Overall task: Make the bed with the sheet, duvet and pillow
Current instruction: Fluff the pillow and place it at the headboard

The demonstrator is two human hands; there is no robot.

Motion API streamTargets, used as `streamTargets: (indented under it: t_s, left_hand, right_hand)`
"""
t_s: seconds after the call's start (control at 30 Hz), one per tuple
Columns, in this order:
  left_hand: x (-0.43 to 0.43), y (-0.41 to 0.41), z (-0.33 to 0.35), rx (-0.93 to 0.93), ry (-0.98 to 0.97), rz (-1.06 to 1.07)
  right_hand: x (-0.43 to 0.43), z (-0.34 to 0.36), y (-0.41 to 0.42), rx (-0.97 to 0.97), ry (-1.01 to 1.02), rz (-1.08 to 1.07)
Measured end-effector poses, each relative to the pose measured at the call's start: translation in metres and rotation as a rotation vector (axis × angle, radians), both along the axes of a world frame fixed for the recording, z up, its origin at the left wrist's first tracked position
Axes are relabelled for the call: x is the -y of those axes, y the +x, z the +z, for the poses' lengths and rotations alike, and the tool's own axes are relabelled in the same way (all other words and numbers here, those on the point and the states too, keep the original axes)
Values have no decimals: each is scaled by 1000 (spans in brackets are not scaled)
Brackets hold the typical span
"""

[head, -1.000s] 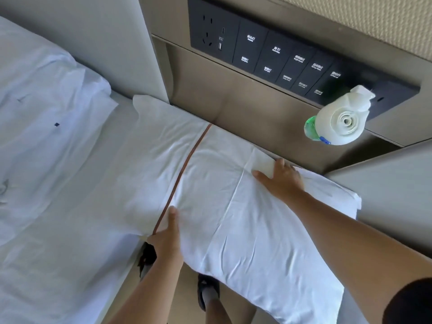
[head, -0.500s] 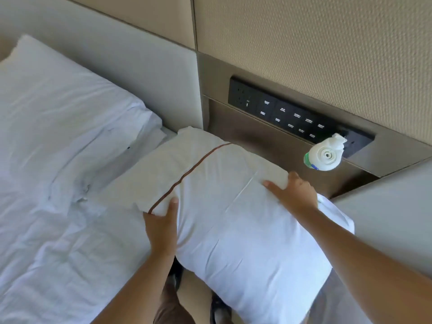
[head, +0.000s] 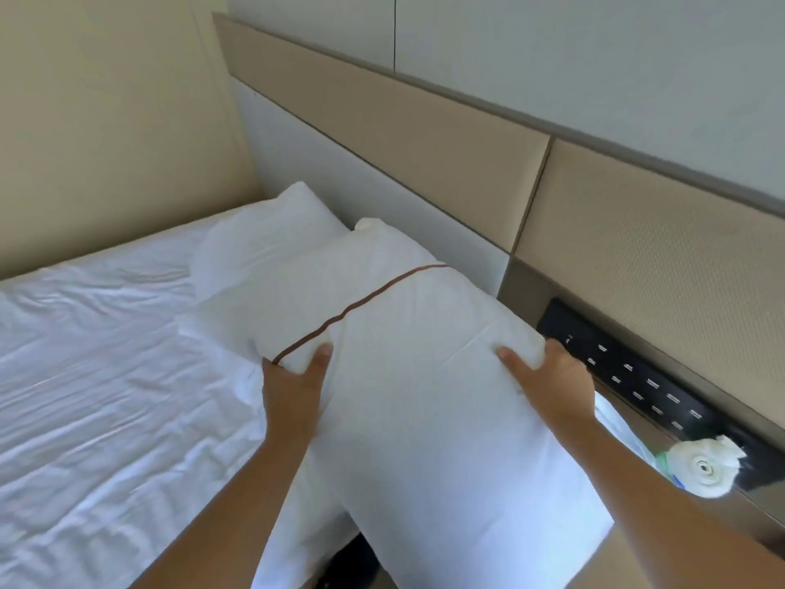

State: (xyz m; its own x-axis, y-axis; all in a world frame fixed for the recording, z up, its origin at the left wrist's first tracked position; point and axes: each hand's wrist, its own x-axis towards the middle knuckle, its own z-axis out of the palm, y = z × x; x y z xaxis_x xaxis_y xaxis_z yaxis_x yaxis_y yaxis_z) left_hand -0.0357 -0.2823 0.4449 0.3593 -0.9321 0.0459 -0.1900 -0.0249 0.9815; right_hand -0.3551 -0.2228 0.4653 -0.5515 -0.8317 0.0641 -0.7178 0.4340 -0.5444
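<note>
Item 1: pillow (head: 424, 397), white case with one thin brown stripe (head: 361, 303) across it, lying at an angle over the head corner of the bed, far end against the headboard (head: 382, 193), near end hanging past the mattress edge; no label or print legible on the case. Item 2: left hand (head: 293, 393), gripping the pillow's left edge by the near end of the stripe, thumb on top, fingers hidden beneath. Item 3: right hand (head: 552, 384), gripping the right edge, thumb on top, fingers curled round the far side. Item 4: second pillow (head: 263, 244), plain white, at the head of the bed, partly overlapped by the first. Item 5: white bed linen (head: 106, 376), wrinkled, covering the mattress. Item 6: black switch panel (head: 645, 388) set in the wall recess, small white markings too blurred to read. Item 7: spray bottle (head: 705, 467), white trigger head, a glimpse of green body, below the panel; any label unreadable.
</note>
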Motion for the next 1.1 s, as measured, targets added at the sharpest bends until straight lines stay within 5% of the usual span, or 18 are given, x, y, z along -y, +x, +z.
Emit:
streamTargets:
  t_s: [0.3,0.73,1.1]
  left_hand:
    - [113,93,55,37,-34,89]
    - [399,208,89,105,-22,65]
    - [474,202,-81,203,462,22]
  right_hand:
    - [134,41,80,38,-46,145]
    - [381,60,199,111,-85,102]
    - [489,-63,234,63,218,165]
